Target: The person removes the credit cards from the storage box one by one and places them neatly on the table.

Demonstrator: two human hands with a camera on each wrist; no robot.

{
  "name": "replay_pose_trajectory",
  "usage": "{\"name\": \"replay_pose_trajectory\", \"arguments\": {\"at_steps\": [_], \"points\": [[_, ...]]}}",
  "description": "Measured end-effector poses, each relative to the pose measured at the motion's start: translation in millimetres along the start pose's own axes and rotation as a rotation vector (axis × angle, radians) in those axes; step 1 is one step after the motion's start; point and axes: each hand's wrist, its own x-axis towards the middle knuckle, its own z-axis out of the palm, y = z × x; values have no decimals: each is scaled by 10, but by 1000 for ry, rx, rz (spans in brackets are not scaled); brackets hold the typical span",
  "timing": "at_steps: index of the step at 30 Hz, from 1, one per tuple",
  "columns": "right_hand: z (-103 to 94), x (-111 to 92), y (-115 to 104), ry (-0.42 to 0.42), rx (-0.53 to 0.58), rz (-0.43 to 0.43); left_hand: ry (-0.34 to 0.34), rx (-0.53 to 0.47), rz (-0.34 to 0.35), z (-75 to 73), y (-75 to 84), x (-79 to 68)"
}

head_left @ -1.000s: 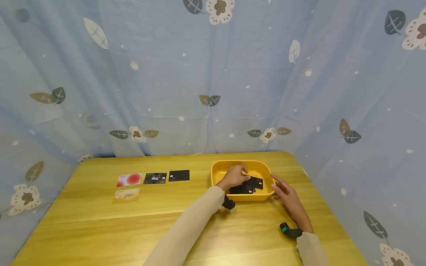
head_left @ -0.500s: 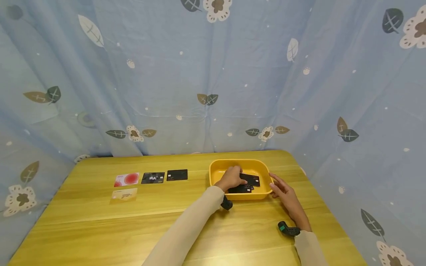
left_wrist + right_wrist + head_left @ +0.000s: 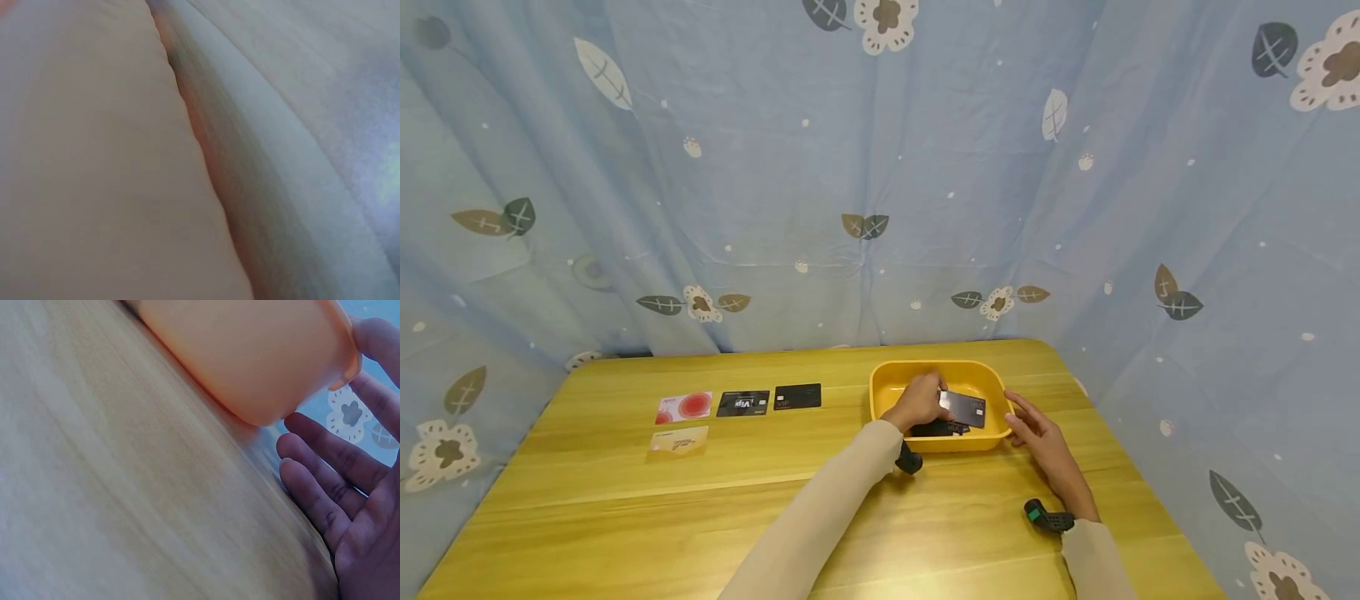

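Inside the yellow plastic box (image 3: 958,445), my left hand (image 3: 916,403) pinches a dark VIP card (image 3: 968,411) at its left end. The card is tilted and catches the light. Beneath it lie other black cards (image 3: 934,429), partly covered by the hand. My right hand (image 3: 1047,442) touches the box's right side with thumb and index finger at the rim. In the right wrist view, the other fingers (image 3: 312,494) extend loosely beside the box wall (image 3: 250,356). The left wrist view holds mostly blurred sleeve (image 3: 100,156), with the left hand's fingers out of sight.
On the wooden table (image 3: 715,533), a red-and-white card (image 3: 684,407), a black VIP card (image 3: 742,403) and a plain black card (image 3: 797,397) lie in a row. A gold card (image 3: 678,441) lies below the first. A blue patterned curtain (image 3: 775,183) hangs behind.
My left hand has drawn back slightly within the box and now has the top card tilted up, its face turned shiny. The right hand stays at the rim.
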Motion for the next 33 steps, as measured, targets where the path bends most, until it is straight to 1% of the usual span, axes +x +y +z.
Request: {"name": "replay_pose_trajectory", "arguments": {"at_steps": [3,6,9,13,15,18,20,24,26,28,33], "points": [[-4,-1,-1,-7,1,-7,1,-26,19,-10,7,-8],[2,4,2,-10,-1,-11,8,-65,19,-25,11,-11],[12,8,4,-10,-1,-6,39,-118,22,-39,-4,0],[21,5,-1,-12,3,-6,67,-242,49,-66,-21,-4],[22,4,-1,-10,4,-1,65,-317,56,-85,-17,-17],[20,6,6,-7,-1,9,51,-413,38,-118,-2,-48],[14,5,11,-12,-5,8,38,-465,12,-142,8,-68],[5,3,9,-23,-3,1,23,-542,-41,-186,21,-102],[3,1,2,-25,-1,4,23,-573,-53,-201,23,-111],[1,-1,-9,-24,-2,11,22,-593,-51,-218,25,-121],[-3,-1,-22,-12,-10,24,12,-635,-19,-256,21,-140]]}}
